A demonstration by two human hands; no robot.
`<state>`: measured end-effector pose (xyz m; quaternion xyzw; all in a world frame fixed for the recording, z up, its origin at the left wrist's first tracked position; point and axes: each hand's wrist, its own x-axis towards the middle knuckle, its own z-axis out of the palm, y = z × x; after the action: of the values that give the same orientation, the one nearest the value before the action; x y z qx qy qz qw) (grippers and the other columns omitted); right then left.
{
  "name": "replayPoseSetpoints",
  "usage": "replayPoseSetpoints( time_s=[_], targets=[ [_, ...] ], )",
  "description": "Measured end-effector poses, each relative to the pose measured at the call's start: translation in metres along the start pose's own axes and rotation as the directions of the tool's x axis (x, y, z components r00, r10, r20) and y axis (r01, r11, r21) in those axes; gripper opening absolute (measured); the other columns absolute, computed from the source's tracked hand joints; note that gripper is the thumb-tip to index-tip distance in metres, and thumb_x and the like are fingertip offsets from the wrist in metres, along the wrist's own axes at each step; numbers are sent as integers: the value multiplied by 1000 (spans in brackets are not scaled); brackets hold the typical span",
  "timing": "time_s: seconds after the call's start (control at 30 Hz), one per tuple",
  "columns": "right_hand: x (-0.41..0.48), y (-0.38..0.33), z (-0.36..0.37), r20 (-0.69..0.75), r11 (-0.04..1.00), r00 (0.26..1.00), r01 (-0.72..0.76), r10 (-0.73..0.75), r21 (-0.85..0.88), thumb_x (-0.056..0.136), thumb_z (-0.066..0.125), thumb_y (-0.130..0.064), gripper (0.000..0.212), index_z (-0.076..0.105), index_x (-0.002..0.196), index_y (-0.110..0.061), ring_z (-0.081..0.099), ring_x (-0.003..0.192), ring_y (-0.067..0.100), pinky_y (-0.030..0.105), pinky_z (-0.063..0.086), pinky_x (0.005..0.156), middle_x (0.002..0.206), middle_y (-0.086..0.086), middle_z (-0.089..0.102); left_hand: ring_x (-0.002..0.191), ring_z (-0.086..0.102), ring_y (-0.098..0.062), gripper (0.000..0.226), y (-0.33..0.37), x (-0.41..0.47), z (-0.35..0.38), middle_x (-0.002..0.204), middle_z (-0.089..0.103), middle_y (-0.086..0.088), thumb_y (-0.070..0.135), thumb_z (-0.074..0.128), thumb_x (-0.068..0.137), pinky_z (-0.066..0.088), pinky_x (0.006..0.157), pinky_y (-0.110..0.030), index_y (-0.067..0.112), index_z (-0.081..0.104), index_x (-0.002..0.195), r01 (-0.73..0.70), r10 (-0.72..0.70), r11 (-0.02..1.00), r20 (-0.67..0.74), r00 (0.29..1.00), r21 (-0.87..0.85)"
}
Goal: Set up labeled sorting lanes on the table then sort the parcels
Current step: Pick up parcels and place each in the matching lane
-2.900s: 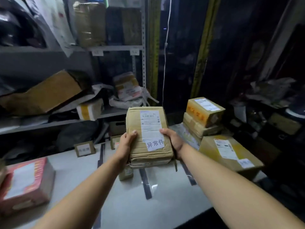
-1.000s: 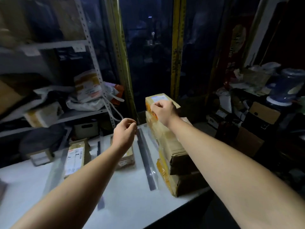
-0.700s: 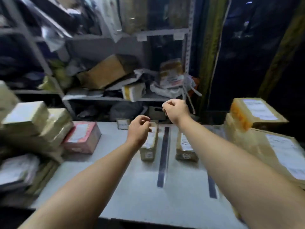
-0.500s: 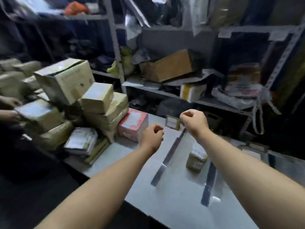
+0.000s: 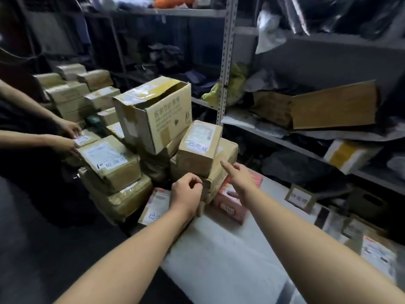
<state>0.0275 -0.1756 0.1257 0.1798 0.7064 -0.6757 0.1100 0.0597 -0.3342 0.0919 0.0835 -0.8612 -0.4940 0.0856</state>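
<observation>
**Left hand** (image 5: 186, 191): grip clenched, fingers curled, nothing visible inside. It sits just in front of the lower corner of the parcel stack (image 5: 228, 150). Whether it touches the stack cannot be told.

**Right hand** (image 5: 241, 181): grip released, holding nothing. The index finger is straight, with its tip at the stack's edge just below the top parcel (image 5: 199, 150). The other fingers are mostly hidden under the palm.

**Top parcel:** lies tilted on the stack at the left end of the surface (image 5: 219, 249). Its handwritten label is only partly legible.

**Partly hidden or unclear items:**
- Red box (image 5: 228, 210): partly covered by the right hand and wrist.
- Flat parcel (image 5: 156, 202): partly hidden by the left wrist.
- Label card (image 5: 300, 197): stands upright on the surface near the shelf (image 5: 274, 137), writing blurred.
- Side parcel (image 5: 377, 253): blurred, at the right end of the surface.
- A second person's hands (image 5: 65, 145): rest on parcels at far left.
</observation>
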Motion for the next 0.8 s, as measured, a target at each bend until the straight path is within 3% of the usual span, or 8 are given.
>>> replayPoseSetpoints(
  time_s=[0.1,0.17,0.3,0.4,0.5,0.6,0.67,0.8],
  targets=[
    [38,-6,27,-32,990,999,-10,15,144,64,72,-77,91,57,135,-22,64,117,31,40,53,81,131,5,65,79,63,-23,16,-12,23,-23,73,68,2,13,58,84,50,70,-31,24,65,74,61,-63,997,-50,997,-38],
    [72,6,34,-60,984,998,20,-10,176,52,69,-82,89,66,122,-27,70,108,31,44,56,90,122,2,72,79,64,-27,16,-13,37,-34,72,67,1,13,57,83,52,72,-35,24,64,73,76,-83,993,-80,993,-86],
    [61,-1,43,-52,984,997,68,-60,165,56,61,-76,67,73,102,-29,70,106,26,49,52,103,115,-3,75,80,60,-24,15,-10,54,-50,79,66,-3,14,55,89,43,63,-28,22,63,79,96,-114,985,-125,986,-144],
    [45,-12,45,-93,988,994,62,-49,142,56,58,-75,87,73,121,-19,68,107,26,47,50,105,119,1,73,91,57,-22,10,-4,60,-54,92,63,0,19,54,94,40,71,-29,19,63,98,118,-140,976,-111,984,-181],
    [26,-23,48,-123,993,992,32,-17,115,79,58,-61,70,68,128,-12,65,105,25,40,50,98,120,5,70,105,55,-20,24,-2,65,-50,110,62,2,35,50,99,41,84,-31,24,60,117,183,-197,944,-25,980,-273],
    [21,-22,47,-130,994,991,24,-10,103,94,57,-50,54,65,130,-10,62,99,21,36,46,87,119,4,69,113,56,-20,47,0,72,-45,121,63,5,67,46,86,44,98,-39,36,60,118,327,-286,870,164,944,-368],
    [22,-21,44,-116,995,993,20,-8,103,96,58,-49,55,62,132,-8,59,90,18,34,44,80,117,4,66,112,57,-20,66,7,73,-45,120,64,8,81,45,76,46,94,-41,37,58,123,455,-342,789,320,883,-412],
    [16,-19,40,-106,998,994,12,-5,64,96,57,-51,62,60,137,-5,61,94,21,33,44,77,124,10,68,105,69,-25,105,15,85,-37,115,73,0,85,73,38,53,94,-48,30,59,127,545,-378,696,406,832,-468]
  ],
)
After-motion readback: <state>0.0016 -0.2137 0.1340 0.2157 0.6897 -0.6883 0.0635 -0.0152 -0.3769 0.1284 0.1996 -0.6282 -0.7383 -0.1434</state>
